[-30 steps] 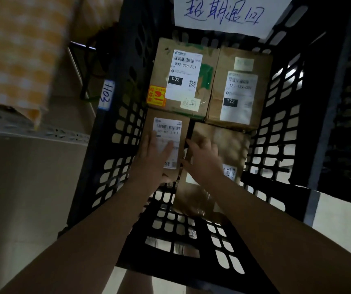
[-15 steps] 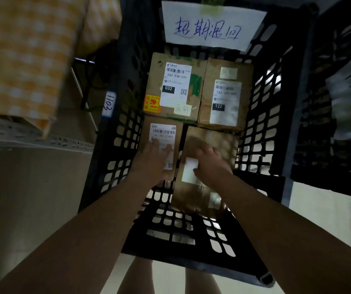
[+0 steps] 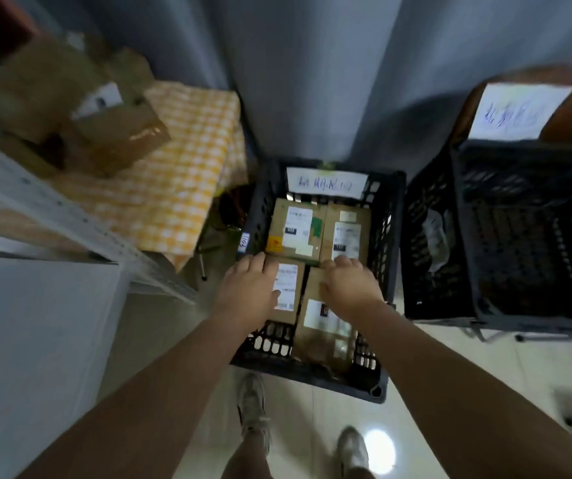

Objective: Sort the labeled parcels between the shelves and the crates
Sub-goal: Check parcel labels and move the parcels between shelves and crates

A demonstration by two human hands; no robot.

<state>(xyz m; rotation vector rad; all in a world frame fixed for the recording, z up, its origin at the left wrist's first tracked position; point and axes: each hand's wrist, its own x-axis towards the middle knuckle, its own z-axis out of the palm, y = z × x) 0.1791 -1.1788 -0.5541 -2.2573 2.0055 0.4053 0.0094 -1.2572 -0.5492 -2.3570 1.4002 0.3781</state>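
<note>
Curling over far edges inside the crate: left hand grips left parcel, right hand grips right parcel.

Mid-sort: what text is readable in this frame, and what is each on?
"110", last digit unclear: blue tag on the rim of the crate.
Blurred, unreadable: handwritten paper sign on that crate's back wall.
Blurred, unreadable: second sign above the right crate.
Too small to read: printed labels on the four parcels.
</note>
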